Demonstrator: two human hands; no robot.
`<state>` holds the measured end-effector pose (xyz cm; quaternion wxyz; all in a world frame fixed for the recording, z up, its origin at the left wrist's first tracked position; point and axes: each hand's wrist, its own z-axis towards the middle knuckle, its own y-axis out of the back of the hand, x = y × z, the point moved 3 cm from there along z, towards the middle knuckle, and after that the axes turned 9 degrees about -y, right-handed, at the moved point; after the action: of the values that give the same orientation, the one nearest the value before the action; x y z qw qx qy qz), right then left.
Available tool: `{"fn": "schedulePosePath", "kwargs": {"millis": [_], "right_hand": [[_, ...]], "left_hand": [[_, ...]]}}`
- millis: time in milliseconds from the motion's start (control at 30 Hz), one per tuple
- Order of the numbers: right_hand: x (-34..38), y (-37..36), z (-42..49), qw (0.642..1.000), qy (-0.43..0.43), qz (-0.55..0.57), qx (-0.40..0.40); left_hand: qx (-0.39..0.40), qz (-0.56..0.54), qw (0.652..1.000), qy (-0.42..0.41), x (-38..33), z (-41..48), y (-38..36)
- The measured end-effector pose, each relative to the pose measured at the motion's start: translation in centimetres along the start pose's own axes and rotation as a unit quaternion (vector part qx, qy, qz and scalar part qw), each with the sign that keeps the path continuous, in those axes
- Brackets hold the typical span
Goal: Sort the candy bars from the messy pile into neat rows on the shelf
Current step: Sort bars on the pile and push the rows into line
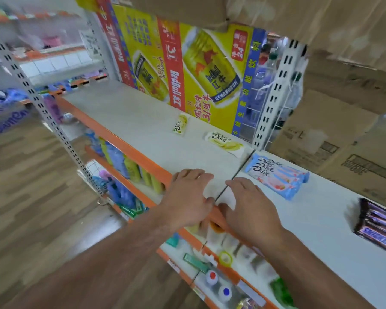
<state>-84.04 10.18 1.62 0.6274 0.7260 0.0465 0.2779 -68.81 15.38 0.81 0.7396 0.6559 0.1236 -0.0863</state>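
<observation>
Hands: left hand [187, 197], right hand [251, 207] spread flat, empty, at shelf [129, 112] edge.
Ahead: yellow Dove bars [224, 143].
Right: blue Dove bars [276, 175], Snickers bars [379, 226].
Back: Red Bull carton [187, 70].

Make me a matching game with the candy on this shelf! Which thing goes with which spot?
Things:
1. blue Dove bars
2. Snickers bars
3. nearer yellow Dove bar
4. Red Bull carton

Places:
A. far right on the shelf
B. upright at the back of the shelf
C. just left of the shelf seam
D. just right of the shelf seam

Pairs: 1-D, 2-A, 3-C, 4-B
</observation>
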Motion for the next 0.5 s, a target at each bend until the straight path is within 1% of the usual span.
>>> {"fn": "schedulePosePath", "kwargs": {"millis": [100,267,500], "right_hand": [[3.3,-0.7,1.6,1.0,-0.016,0.0,-0.004],[6.5,-1.4,4.3,1.0,-0.024,-0.007,0.005],[6.6,-1.9,10.7,0.999,-0.036,-0.02,0.029]], "left_hand": [[0.003,0.006,1.0,-0.009,3.9,-0.1,1.8],[0.005,-0.02,1.0,-0.006,8.2,0.9,3.4],[0.024,-0.016,1.0,-0.003,11.2,5.7,3.2]]}}
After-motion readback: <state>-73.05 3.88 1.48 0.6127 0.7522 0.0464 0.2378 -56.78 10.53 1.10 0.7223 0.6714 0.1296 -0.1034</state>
